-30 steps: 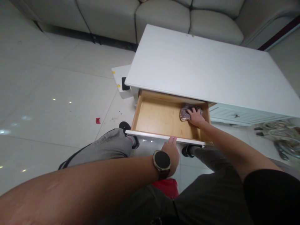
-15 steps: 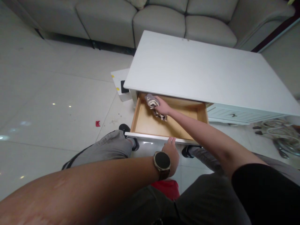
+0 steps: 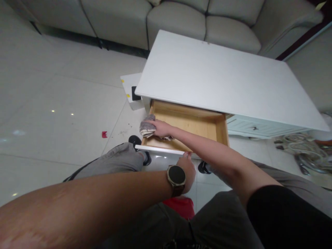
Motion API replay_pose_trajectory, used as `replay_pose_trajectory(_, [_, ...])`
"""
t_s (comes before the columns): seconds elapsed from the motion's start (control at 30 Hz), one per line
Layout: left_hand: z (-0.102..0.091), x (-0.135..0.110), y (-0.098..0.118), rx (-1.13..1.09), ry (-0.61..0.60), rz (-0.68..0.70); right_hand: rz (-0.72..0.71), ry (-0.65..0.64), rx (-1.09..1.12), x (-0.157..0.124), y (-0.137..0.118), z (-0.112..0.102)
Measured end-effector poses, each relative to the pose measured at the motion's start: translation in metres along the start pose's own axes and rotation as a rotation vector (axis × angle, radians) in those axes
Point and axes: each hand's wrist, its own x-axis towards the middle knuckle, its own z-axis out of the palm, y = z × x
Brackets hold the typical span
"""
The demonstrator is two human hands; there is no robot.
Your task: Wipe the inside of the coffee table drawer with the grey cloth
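Note:
A wooden drawer (image 3: 197, 126) is pulled out from the white coffee table (image 3: 220, 76). My right hand (image 3: 163, 129) is closed on a grey and cream cloth (image 3: 147, 126), pressed against the drawer's left side wall near the front corner. Part of the cloth hangs below the hand inside the drawer. My left hand (image 3: 188, 169), with a round watch (image 3: 176, 175) at the wrist, grips the drawer's white front panel near its middle; the fingertips curl over the top edge and the rest of the grip is partly hidden.
A grey sofa (image 3: 176, 20) runs behind the table. At the table's left end is a white box (image 3: 128, 83) with a black item (image 3: 135, 93). A red scrap (image 3: 104, 134) lies on the tiled floor. Coiled hoses (image 3: 308, 152) lie at the right. Something red (image 3: 180, 206) is between my legs.
My right hand has moved with the cloth from the drawer's back left area toward me and left, onto the left side wall. My left hand stays on the front panel.

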Motion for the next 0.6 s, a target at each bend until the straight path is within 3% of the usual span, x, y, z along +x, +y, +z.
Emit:
replay_pose_trajectory(0.13, [-0.009, 0.000, 0.007, 0.078, -0.107, 0.037, -0.065, -0.175, -0.021, -0.026, -0.025, 0.007])
replay_pose_trajectory(0.3, [0.009, 0.010, 0.014, 0.126, -0.025, -0.020, 0.012, -0.245, -0.018, -0.042, -0.001, -0.014])
replay_pose_trajectory(0.43, [0.029, 0.018, 0.017, 0.084, 0.026, -0.052, 0.163, -0.142, -0.101, -0.066, 0.030, -0.040])
replay_pose_trajectory(0.6, [0.051, 0.024, 0.017, -0.032, 0.152, -0.072, 0.199, 0.004, 0.219, -0.084, 0.023, -0.047])
